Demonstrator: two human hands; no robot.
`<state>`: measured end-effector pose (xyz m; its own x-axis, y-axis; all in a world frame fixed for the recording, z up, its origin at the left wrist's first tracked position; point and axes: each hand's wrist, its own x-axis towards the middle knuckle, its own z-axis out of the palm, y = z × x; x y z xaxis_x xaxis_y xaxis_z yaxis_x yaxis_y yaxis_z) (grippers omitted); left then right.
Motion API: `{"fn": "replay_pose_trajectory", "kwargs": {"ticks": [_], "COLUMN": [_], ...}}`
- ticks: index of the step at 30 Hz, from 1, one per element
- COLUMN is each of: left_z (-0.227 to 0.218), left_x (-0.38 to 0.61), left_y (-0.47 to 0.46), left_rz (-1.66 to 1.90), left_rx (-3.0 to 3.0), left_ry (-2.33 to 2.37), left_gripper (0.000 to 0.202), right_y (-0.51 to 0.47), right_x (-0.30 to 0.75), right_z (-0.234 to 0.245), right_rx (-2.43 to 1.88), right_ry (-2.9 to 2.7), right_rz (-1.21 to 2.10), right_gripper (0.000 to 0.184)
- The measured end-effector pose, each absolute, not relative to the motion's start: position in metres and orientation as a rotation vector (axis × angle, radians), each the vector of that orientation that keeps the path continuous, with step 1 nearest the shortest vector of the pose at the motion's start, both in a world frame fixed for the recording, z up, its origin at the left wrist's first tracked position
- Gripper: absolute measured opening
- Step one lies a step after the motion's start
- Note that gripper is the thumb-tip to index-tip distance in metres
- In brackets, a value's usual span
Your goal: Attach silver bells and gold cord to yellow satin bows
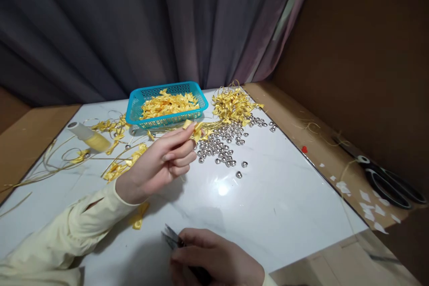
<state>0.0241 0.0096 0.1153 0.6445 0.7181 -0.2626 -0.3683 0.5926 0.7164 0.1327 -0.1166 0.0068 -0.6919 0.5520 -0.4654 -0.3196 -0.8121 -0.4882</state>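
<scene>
My left hand (161, 165) is raised over the middle of the white tabletop, with a yellow ribbon bow (197, 132) pinched between thumb and fingers. Low in front, my right hand (217, 257) is wrapped round a small hand tool with two pointed metal jaws (171, 237); the jaws stand slightly apart and touch nothing. Whether it is pliers or snips I cannot tell. Just beyond the bow lie many silver heart-shaped beads (217, 149). A loose yellow bow (139, 219) rests below my left wrist, and more bows (117, 170) lie partly behind the forearm.
A blue plastic basket (134, 98) of yellow bows stands at the back. Right of it is a heap of corded bows (233, 103). A yellow-filled bottle (89, 136) leans at left among gold cords (40, 174). Black scissors (385, 183) and paper scraps (342, 187) lie right.
</scene>
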Motion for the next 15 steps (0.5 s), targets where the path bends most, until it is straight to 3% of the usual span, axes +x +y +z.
{"fn": "replay_pose_trajectory", "kwargs": {"ticks": [9,15], "left_z": [0.114,0.116], "left_x": [0.025,0.024], "left_y": [0.012,0.009], "left_rz": [0.737,0.771], "left_rx": [0.617,0.551], "left_ry": [0.575,0.586], "left_gripper": [0.041,0.044], "right_y": [-0.112,-0.112], "right_x": [0.126,0.115], "right_z": [0.014,-0.001], "right_rx": [-0.851,-0.476], "right_ry": [-0.411,-0.137], "right_rz": [2.366,2.459], "right_gripper": [0.022,0.063]}}
